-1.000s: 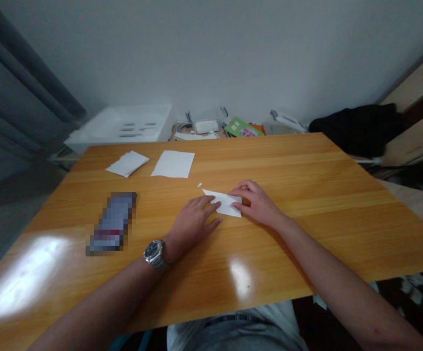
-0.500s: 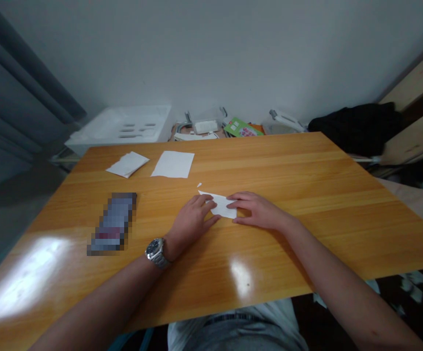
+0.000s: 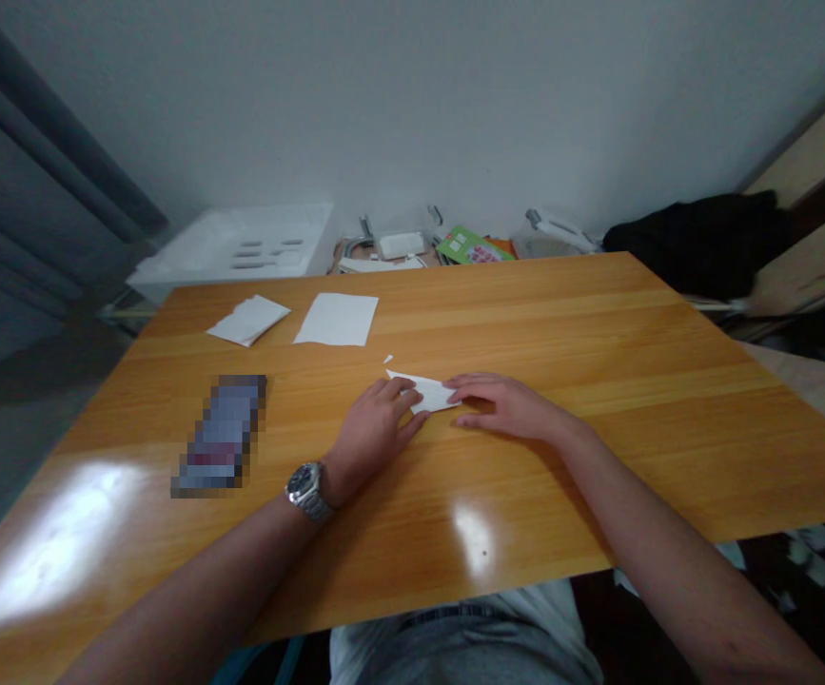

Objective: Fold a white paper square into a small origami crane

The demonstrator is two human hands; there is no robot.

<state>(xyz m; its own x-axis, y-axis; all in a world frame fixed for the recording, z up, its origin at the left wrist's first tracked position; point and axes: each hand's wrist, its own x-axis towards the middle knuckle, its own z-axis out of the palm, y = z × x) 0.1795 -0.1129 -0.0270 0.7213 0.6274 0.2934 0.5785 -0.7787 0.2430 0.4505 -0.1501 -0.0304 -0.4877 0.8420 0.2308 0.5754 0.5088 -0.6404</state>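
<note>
Likely folding one small paper (image 3: 432, 392), near the middle of the table (image 3: 561, 323); next probably calling for firm creasing. Touching its 9 o'clock end with left hand (image 3: 375, 425), its 3 o'clock end with right hand (image 3: 510, 405), with thumb and fingers apart on both. Counted outward: one scrap (image 3: 388, 359), one sheet (image 3: 337, 319) and one stack (image 3: 249, 321) toward 10, one phone (image 3: 221, 428) near 9.
</note>
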